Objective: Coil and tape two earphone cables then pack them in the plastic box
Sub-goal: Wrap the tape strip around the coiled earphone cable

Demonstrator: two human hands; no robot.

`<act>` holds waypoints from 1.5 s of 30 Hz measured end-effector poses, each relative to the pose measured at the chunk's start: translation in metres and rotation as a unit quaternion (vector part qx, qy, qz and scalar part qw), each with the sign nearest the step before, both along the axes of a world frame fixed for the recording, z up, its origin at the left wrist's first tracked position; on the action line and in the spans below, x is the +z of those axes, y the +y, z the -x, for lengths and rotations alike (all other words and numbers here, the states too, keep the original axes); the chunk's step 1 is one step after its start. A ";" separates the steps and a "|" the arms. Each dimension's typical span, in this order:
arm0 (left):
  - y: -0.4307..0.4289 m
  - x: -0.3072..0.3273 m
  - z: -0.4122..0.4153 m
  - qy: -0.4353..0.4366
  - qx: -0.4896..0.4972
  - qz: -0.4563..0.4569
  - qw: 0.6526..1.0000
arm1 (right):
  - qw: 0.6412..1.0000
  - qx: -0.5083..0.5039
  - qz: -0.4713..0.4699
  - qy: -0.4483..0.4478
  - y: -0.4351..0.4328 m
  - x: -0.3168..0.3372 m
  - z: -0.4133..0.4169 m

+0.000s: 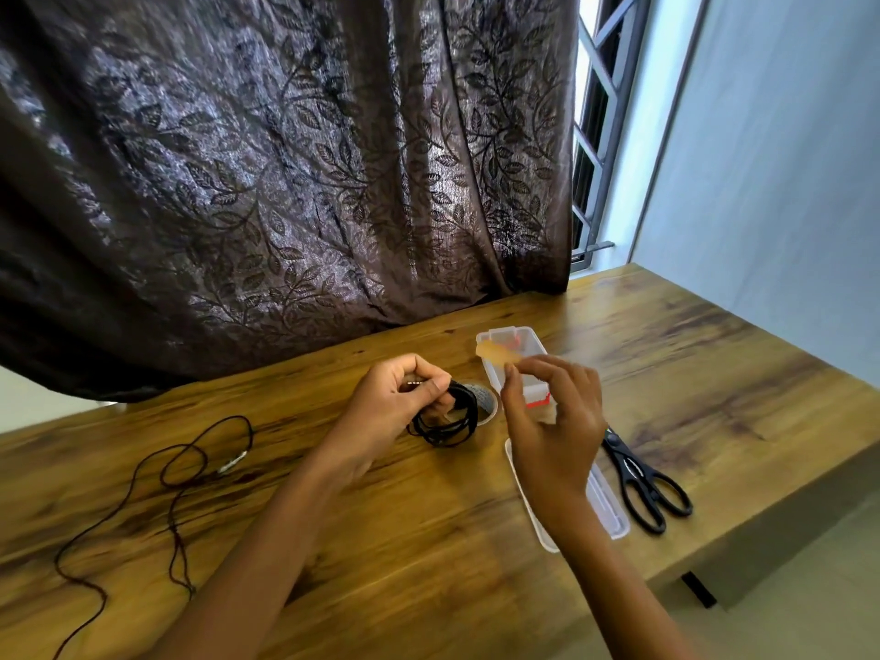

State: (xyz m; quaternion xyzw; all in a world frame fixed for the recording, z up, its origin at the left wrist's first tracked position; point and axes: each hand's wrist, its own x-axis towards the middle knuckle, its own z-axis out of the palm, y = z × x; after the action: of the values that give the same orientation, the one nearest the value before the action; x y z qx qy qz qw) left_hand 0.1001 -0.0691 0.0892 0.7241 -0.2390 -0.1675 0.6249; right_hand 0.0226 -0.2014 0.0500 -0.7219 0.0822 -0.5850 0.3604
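Left hand (pixel 405 397) is closed around the coiled black earphone cable (pixel 445 423), holding it just above the counter (pixel 428 540); right hand (pixel 552 421) pinches a short strip of tape (pixel 497 353) between thumb and fingertips, up and to the right of the coil, near it but apart. Strip's long axis runs roughly left-right, free end toward the coil; likely next is wrapping it over the bundle. Second cable (pixel 190 469) lies loose at far left; open plastic box (pixel 509 354) sits behind the right hand.

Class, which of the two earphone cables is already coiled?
The black earphone cable gripped in the left hand is coiled; the dark reddish cable sprawls loose on the wooden table.
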 end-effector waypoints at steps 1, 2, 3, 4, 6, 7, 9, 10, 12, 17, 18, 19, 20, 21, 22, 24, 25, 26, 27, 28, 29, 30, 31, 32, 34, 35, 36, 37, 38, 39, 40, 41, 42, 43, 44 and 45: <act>-0.001 0.002 0.002 -0.007 0.003 -0.001 1.000 | 0.997 -0.027 0.065 -0.014 0.000 -0.001 -0.001; -0.002 0.004 0.004 -0.013 0.004 0.000 1.000 | 0.991 -0.053 0.119 -0.026 -0.001 -0.001 -0.001; -0.002 0.006 0.006 -0.018 0.005 0.002 1.000 | 0.982 -0.076 0.166 -0.036 -0.001 0.000 -0.002; -0.003 0.008 0.007 -0.022 0.005 0.005 1.000 | 0.973 -0.094 0.207 -0.047 -0.001 0.000 -0.002; -0.004 0.010 0.010 -0.033 0.008 0.007 0.999 | 0.953 -0.105 0.276 -0.063 -0.001 0.001 -0.002; -0.005 0.011 0.010 -0.039 0.010 0.008 0.999 | 0.945 -0.101 0.305 -0.065 -0.001 0.000 -0.002; -0.005 0.012 0.011 -0.051 0.015 0.008 0.999 | 0.931 -0.092 0.349 -0.057 0.000 -0.001 -0.001; -0.005 0.013 0.012 -0.056 0.017 0.009 0.998 | 0.927 -0.091 0.360 -0.051 -0.001 -0.002 -0.001; -0.005 0.015 0.013 -0.068 0.021 0.012 0.997 | 0.924 -0.088 0.369 -0.041 -0.001 -0.002 -0.001; -0.005 0.018 0.016 -0.102 0.025 0.009 0.994 | 0.930 -0.073 0.360 0.003 0.000 0.002 0.001; -0.005 0.018 0.016 -0.113 0.025 0.004 0.993 | 0.933 -0.069 0.353 0.015 0.001 0.002 0.002; -0.005 0.018 0.016 -0.120 0.024 0.003 0.992 | 0.937 -0.059 0.343 0.028 0.001 0.002 0.002; -0.005 0.018 0.016 -0.125 0.022 0.002 0.992 | 0.941 -0.045 0.331 0.043 0.002 0.001 0.002; -0.005 0.018 0.017 -0.127 0.021 0.002 0.992 | 0.946 -0.028 0.318 0.058 0.002 0.001 0.003; -0.004 0.018 0.016 -0.127 0.020 0.002 0.992 | 0.950 -0.009 0.305 0.071 0.002 0.001 0.004; -0.003 0.018 0.016 -0.124 0.015 0.001 0.992 | 0.954 0.034 0.281 0.098 0.000 0.001 0.006; -0.003 0.018 0.016 -0.124 0.016 0.000 0.992 | 0.955 0.059 0.268 0.113 -0.001 0.002 0.007; -0.002 0.017 0.015 -0.122 0.020 0.000 0.992 | 0.955 0.086 0.252 0.130 -0.003 0.004 0.008; -0.002 0.017 0.015 -0.120 0.026 0.000 0.992 | 0.955 0.117 0.230 0.145 -0.004 0.006 0.009; -0.002 0.017 0.014 -0.116 0.032 0.002 0.993 | 0.957 0.150 0.195 0.151 -0.003 0.009 0.009; -0.001 0.017 0.014 -0.109 0.034 0.007 0.993 | 0.961 0.185 0.144 0.144 -0.002 0.011 0.010; -0.001 0.018 0.015 -0.101 0.032 0.014 0.994 | 0.964 0.218 0.078 0.127 -0.001 0.013 0.011; -0.001 0.020 0.015 -0.093 0.028 0.021 0.995 | 0.963 0.249 0.004 0.107 -0.001 0.016 0.011; -0.002 0.021 0.016 -0.086 0.021 0.027 0.996 | 0.952 0.280 -0.073 0.098 -0.002 0.018 0.010; -0.002 0.023 0.018 -0.067 0.004 0.036 0.997 | 0.905 0.352 -0.210 0.117 -0.007 0.022 0.007; -0.002 0.024 0.019 -0.058 -0.005 0.043 0.997 | 0.874 0.389 -0.257 0.136 -0.011 0.024 0.006; -0.002 0.025 0.020 -0.051 -0.015 0.048 0.997 | 0.841 0.427 -0.291 0.157 -0.014 0.024 0.005; -0.003 0.025 0.021 -0.047 -0.024 0.051 0.997 | 0.810 0.462 -0.317 0.175 -0.018 0.026 0.005; -0.003 0.027 0.022 -0.044 -0.034 0.052 0.997 | 0.782 0.493 -0.333 0.188 -0.019 0.027 0.005; -0.004 0.028 0.024 -0.041 -0.043 0.053 0.997 | 0.761 0.516 -0.341 0.197 -0.021 0.029 0.004; -0.004 0.028 0.025 -0.038 -0.049 0.055 0.997 | 0.749 0.529 -0.344 0.201 -0.022 0.030 0.004; -0.005 0.029 0.025 -0.036 -0.051 0.057 0.996 | 0.745 0.534 -0.347 0.202 -0.023 0.032 0.005; -0.004 0.029 0.025 -0.035 -0.049 0.059 0.996 | 0.742 0.536 -0.349 0.201 -0.024 0.033 0.005; -0.004 0.029 0.025 -0.036 -0.045 0.058 0.997 | 0.740 0.539 -0.351 0.199 -0.025 0.034 0.005; -0.003 0.029 0.024 -0.038 -0.043 0.053 0.997 | 0.737 0.543 -0.352 0.196 -0.026 0.035 0.005; -0.002 0.029 0.024 -0.041 -0.043 0.047 0.997 | 0.734 0.549 -0.350 0.192 -0.026 0.035 0.005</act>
State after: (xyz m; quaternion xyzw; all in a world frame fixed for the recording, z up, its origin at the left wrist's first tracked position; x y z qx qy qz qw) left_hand 0.0761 -0.0713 0.1182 0.6893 -0.3028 -0.1530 0.6401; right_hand 0.0174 -0.2279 0.0853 -0.5612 -0.0622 -0.0636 0.8229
